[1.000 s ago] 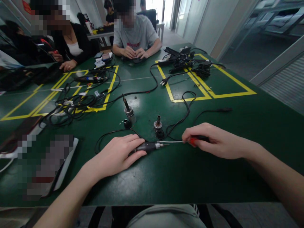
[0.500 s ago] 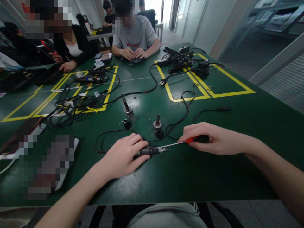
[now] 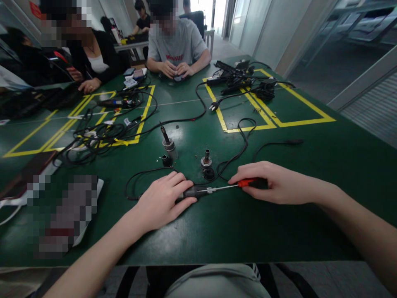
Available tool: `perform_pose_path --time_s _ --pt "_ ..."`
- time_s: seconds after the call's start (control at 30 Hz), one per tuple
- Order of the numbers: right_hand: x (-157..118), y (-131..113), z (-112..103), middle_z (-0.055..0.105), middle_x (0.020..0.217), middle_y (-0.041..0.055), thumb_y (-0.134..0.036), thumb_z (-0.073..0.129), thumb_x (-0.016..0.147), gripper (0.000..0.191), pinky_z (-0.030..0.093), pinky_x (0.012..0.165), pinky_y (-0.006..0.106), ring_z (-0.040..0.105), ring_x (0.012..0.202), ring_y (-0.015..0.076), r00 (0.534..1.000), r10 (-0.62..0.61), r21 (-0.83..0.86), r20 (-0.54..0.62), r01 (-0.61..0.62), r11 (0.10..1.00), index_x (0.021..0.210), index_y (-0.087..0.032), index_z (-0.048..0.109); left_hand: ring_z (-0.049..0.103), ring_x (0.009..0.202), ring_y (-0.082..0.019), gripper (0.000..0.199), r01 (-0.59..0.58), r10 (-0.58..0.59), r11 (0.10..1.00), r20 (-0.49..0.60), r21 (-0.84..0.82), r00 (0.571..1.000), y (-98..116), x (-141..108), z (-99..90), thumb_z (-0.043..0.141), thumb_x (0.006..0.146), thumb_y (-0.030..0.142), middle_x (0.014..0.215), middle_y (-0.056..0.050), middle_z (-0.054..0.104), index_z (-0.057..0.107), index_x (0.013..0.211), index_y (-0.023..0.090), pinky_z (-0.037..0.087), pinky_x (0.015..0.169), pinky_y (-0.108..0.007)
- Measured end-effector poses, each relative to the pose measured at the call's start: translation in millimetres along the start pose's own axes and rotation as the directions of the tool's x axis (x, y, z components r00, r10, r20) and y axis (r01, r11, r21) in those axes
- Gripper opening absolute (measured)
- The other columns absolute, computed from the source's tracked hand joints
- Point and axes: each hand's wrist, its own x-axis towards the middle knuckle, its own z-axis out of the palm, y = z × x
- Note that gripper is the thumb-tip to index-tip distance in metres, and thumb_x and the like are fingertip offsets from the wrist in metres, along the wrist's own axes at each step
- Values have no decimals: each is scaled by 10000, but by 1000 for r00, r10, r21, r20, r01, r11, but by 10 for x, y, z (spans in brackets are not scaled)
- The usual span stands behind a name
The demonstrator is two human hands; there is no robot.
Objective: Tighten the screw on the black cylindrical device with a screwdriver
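Green table [image 3: 288, 231] fills most of what I see from here. Person in grey T-shirt [image 3: 178, 45] sits across it. Near edge: left hand [image 3: 164, 200] closed from above around a black handheld tool [image 3: 192, 192], which lies at table centre, metal tip pointing right. Right hand [image 3: 273, 183] pinches a screwdriver [image 3: 245, 183] by its red-and-black handle, shaft reaching left over the tool's tip; contact, can't tell. Just beyond: taller metal part [image 3: 168, 145] upright, shorter metal part [image 3: 206, 161] to its right, small black ring [image 3: 209, 174] right beside that one.
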Motion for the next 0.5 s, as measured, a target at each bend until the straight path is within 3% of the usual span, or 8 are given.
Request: perform_pose_path --time_s 0.13,0.33,0.5 --pt "-1 25 4 832 1102 92 -300 631 929 294 606 879 384 786 994 279 999 36 30 -40 -35 999 1150 -214 804 696 1009 -264 300 20 -20 1000 -35 -1 999 -6 7 19 592 1120 417 1115 -95 730 715 1239 170 597 850 -390" --pt "14 78 -2 777 960 62 -308 670 913 197 570 738 324 729 816 216 998 58 99 0 -58 993 1043 -194 764 696 1017 -264 287 27 -27 999 -37 20 999 2 9 33 611 1114 415 1120 -91 736 719 1230 175 587 865 -390" --pt "23 102 2 754 991 60 -268 684 905 132 559 754 320 707 841 203 999 37 139 2 -37 990 1005 -204 741 695 1032 -272 301 32 -31 999 -29 26 999 15 10 27 598 1119 417 1127 -92 733 720 1241 170 593 884 -413"
